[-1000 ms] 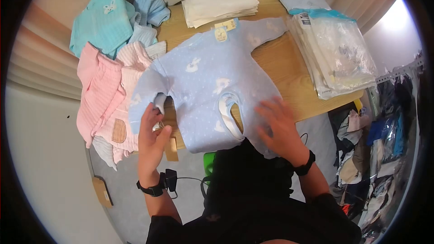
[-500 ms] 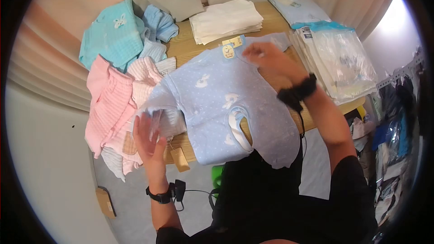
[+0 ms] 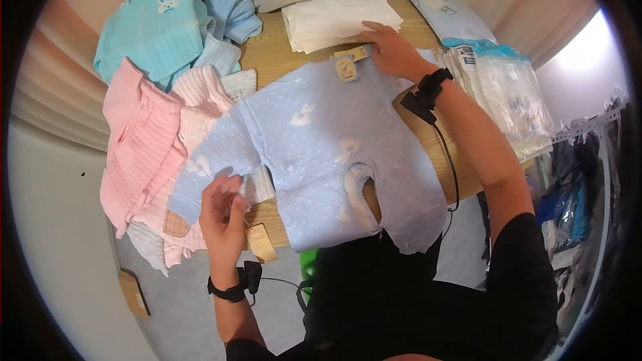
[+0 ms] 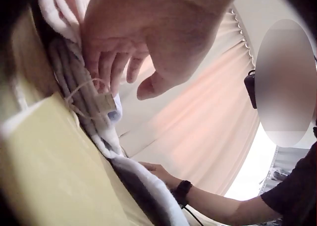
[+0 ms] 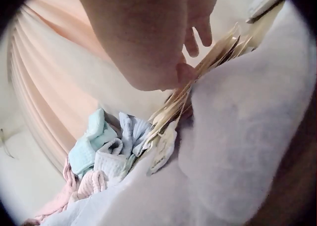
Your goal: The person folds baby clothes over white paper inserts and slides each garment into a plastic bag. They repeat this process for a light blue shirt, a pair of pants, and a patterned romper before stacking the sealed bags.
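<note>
A light blue baby romper (image 3: 301, 154) with white rabbit prints lies spread on the table, its leg end toward the person. My left hand (image 3: 224, 220), fingers loosely bent, is beside the left sleeve (image 3: 200, 170). A tan cardboard tag (image 3: 261, 243) hangs just below that hand; it looms large in the left wrist view. At the neckline, my right hand (image 3: 400, 57) reaches over the far shoulder with its fingers extended. A round paper tag (image 3: 346, 68) lies right next to it. The right wrist view has the thumb low over the cloth and that tag (image 5: 163, 149).
Pink (image 3: 144, 134) and turquoise (image 3: 154, 23) baby clothes pile up on the left. White sheets (image 3: 341, 17) are stacked at the back. Clear-bagged garments (image 3: 505, 93) lie on the right, beside a rack of clothes (image 3: 568, 214). A cable runs from the right wrist camera.
My right hand has gone from the romper's right leg up to its neckline. The left sleeve now lies straighter, out to the left. My left hand stays near it.
</note>
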A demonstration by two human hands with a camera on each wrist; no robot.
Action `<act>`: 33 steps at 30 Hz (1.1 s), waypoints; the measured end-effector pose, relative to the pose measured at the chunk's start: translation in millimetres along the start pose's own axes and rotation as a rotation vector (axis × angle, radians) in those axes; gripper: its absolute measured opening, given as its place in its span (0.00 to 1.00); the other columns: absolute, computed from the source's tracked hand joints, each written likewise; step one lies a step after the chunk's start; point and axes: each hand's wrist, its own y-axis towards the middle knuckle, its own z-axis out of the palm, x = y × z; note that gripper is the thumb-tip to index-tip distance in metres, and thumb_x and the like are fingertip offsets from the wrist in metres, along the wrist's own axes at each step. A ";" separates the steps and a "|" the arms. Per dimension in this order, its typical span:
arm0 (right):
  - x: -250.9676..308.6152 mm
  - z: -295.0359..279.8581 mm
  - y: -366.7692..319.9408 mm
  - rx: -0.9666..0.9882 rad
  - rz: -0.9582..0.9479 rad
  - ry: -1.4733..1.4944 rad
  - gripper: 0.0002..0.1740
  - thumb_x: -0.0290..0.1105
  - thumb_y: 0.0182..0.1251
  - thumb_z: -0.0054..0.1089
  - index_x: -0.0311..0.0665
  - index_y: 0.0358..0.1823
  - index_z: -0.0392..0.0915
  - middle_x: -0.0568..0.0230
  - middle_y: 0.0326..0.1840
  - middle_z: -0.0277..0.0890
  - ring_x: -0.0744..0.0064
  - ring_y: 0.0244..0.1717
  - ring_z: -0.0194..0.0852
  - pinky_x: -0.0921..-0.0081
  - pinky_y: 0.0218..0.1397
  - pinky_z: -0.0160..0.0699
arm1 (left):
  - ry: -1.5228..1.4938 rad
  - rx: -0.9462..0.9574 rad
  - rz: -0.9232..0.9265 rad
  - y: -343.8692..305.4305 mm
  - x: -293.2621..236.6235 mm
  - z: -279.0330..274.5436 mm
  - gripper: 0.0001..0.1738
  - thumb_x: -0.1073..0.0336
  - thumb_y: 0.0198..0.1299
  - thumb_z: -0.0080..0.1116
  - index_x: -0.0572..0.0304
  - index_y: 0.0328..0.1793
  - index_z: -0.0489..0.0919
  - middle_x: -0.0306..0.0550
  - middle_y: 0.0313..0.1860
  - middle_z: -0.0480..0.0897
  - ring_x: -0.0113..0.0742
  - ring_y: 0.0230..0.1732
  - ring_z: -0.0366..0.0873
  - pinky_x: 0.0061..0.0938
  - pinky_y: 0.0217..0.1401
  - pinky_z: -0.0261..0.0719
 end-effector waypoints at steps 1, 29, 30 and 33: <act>-1.7 0.0 2.7 -0.012 -0.028 -0.007 0.25 0.22 0.59 0.51 0.36 0.60 0.81 0.51 0.77 0.64 0.46 0.76 0.60 0.57 0.76 0.65 | 0.036 0.006 0.034 0.3 -0.7 2.2 0.21 0.77 0.66 0.58 0.67 0.66 0.74 0.53 0.61 0.81 0.38 0.63 0.78 0.33 0.69 0.71; 149.1 -127.3 -11.6 -0.534 -0.547 0.085 0.10 0.14 0.49 0.62 0.36 0.32 0.82 0.57 0.33 0.81 0.58 0.38 0.78 0.66 0.45 0.74 | -0.067 -0.038 0.096 -5.1 1.8 29.9 0.35 0.76 0.66 0.59 0.64 0.79 0.61 0.55 0.75 0.67 0.40 0.71 0.68 0.34 0.71 0.68; 146.4 -114.5 -8.4 -0.431 -0.536 0.017 0.12 0.18 0.53 0.63 0.39 0.40 0.81 0.60 0.43 0.80 0.58 0.48 0.75 0.58 0.55 0.69 | -0.195 -0.135 0.102 -5.1 6.3 37.7 0.35 0.77 0.66 0.59 0.65 0.78 0.61 0.55 0.75 0.67 0.41 0.72 0.68 0.35 0.72 0.68; 122.7 -50.1 -12.1 -0.178 -0.497 -0.107 0.21 0.29 0.61 0.66 0.47 0.57 0.80 0.64 0.64 0.77 0.57 0.71 0.66 0.44 0.76 0.56 | -0.566 -0.360 0.022 -10.3 18.8 47.6 0.25 0.79 0.64 0.55 0.65 0.69 0.69 0.52 0.69 0.72 0.44 0.71 0.68 0.41 0.76 0.66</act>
